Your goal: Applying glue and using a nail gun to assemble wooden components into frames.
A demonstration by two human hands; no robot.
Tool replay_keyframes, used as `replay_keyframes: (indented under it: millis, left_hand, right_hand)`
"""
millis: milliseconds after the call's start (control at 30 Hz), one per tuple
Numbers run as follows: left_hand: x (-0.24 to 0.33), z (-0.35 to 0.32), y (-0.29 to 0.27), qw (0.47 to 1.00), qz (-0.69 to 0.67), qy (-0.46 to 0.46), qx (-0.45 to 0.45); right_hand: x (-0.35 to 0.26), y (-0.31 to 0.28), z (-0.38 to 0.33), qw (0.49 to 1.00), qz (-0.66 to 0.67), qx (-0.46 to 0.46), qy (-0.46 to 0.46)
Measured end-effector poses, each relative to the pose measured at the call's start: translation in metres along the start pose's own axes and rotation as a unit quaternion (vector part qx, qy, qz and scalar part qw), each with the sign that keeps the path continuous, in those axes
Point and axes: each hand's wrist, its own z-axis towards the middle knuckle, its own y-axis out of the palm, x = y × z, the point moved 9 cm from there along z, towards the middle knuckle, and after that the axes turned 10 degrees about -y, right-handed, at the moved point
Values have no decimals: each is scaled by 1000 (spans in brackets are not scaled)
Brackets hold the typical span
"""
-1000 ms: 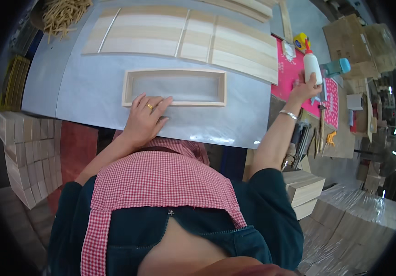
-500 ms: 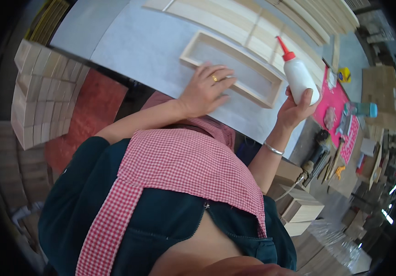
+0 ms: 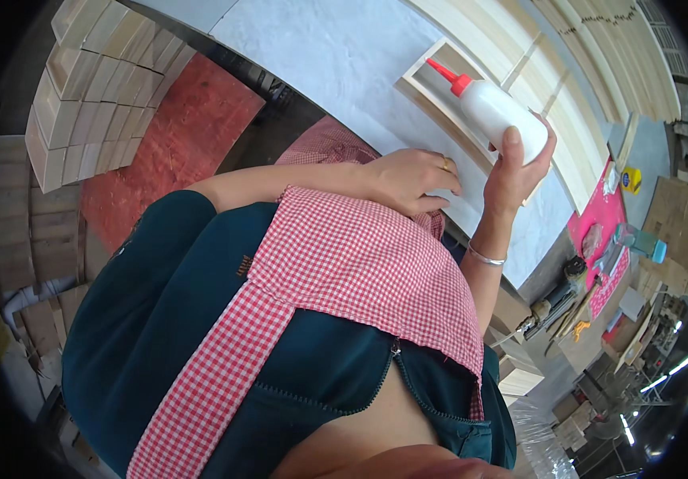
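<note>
My right hand (image 3: 515,174) is wrapped round a white glue bottle (image 3: 505,120) with a red pointed nozzle. The bottle is tilted, its tip toward the upper left, above a shallow rectangular wooden frame (image 3: 445,121). That frame lies on the pale worktable (image 3: 312,60), partly hidden behind the bottle and my right hand. At the table's near edge, just this side of the frame, my left hand (image 3: 414,180) has its fingers loosely apart and holds nothing. It wears a ring.
Flat light planks (image 3: 571,128) lie beyond the frame, with more stacked strips (image 3: 631,60) behind. Wooden boxes (image 3: 88,104) are piled at left beside a red board (image 3: 180,120). At right are a pink sheet (image 3: 606,203), a yellow roll (image 3: 630,180) and a teal-capped jar (image 3: 639,242).
My left hand has come back from over the frame to the table's near edge. The bottle has tipped further left, its nozzle now above the frame. The whole view has shifted and turned.
</note>
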Motion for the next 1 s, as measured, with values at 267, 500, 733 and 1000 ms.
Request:
replay_keyframes:
  millis: [267, 500, 733, 1000]
  left_hand:
    - [-23, -12, -5, 996, -41, -75, -9]
    - [-29, -17, -4, 997, -18, -77, -6]
    - [-28, -16, -5, 998, -21, -64, -5]
    - [-28, -18, -5, 999, -6, -38, 16]
  right_hand:
    - [-3, 14, 1, 994, -83, -68, -32]
    - [-22, 20, 4, 984, -90, -81, -128]
    - [-27, 20, 16, 978, -132, -64, -147]
    - [-21, 21, 32, 978, -157, -25, -138]
